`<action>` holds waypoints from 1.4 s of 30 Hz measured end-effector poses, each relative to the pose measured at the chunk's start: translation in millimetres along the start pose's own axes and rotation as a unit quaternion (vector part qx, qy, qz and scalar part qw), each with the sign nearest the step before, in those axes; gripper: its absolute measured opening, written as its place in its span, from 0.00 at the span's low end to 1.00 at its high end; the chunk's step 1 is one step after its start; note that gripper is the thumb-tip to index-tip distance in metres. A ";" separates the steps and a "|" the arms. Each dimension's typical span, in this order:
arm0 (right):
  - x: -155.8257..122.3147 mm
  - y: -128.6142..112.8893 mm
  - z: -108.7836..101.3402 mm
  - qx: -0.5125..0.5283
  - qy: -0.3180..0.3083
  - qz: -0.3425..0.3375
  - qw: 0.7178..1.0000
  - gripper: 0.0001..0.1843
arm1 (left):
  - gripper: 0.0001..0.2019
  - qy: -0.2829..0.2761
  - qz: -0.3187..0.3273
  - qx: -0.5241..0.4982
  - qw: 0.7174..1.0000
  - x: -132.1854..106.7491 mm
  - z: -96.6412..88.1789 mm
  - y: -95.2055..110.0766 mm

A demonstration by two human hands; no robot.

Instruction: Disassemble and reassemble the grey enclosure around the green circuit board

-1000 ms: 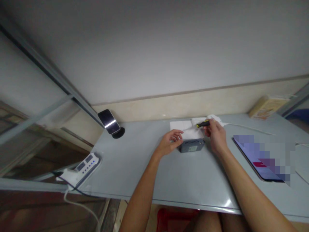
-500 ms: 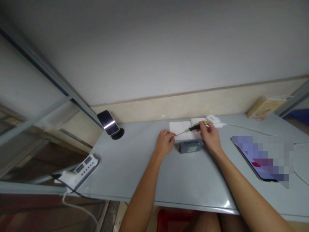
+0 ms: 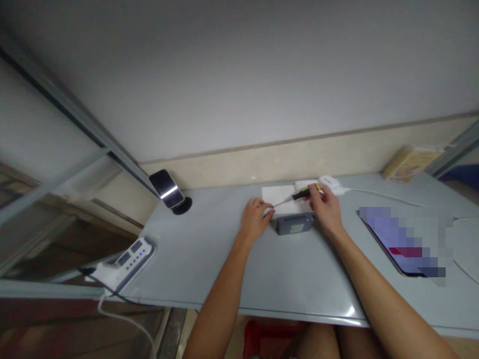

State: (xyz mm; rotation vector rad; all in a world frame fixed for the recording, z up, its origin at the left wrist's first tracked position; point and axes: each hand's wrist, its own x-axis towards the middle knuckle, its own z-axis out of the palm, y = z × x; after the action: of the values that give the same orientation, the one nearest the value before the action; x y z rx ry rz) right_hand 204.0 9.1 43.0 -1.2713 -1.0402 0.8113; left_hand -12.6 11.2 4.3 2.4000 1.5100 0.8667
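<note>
The fingers of my right hand (image 3: 325,210) are closed round the black-and-yellow handle of the screwdriver (image 3: 301,193), whose thin shaft runs left across the white sheet (image 3: 270,192) on the counter (image 3: 292,284) and ends at the fingertips of my left hand (image 3: 253,220). Those left fingers are bent, thumb and forefinger close together by the tip; whether they pinch the tip itself or something tiny there, I cannot tell. The grey box (image 3: 295,225) sits between my hands, just to the near side of the shaft. To do this well, I judge, I want a light, steady right grip, the tip lined up before any pressure, my left fingertips out of the line of push, and both wrists low over the counter so nothing slips or knocks the box
</note>
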 end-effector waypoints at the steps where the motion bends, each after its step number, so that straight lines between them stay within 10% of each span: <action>1: -0.4 -0.3 0.5 0.001 0.000 0.002 1.000 0.29 | 0.09 -0.001 0.000 0.003 1.000 0.3 0.3 -0.6; 42: 0.0 1.6 -0.5 0.058 -0.018 -0.013 0.998 0.28 | 0.08 0.052 0.016 -0.027 0.998 2.0 0.0 2.4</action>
State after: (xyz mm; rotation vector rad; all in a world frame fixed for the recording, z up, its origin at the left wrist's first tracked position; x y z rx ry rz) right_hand 204.6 9.2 41.4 -1.1454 -1.0219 0.8657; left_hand -10.2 11.8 6.1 2.3815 1.4667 1.0409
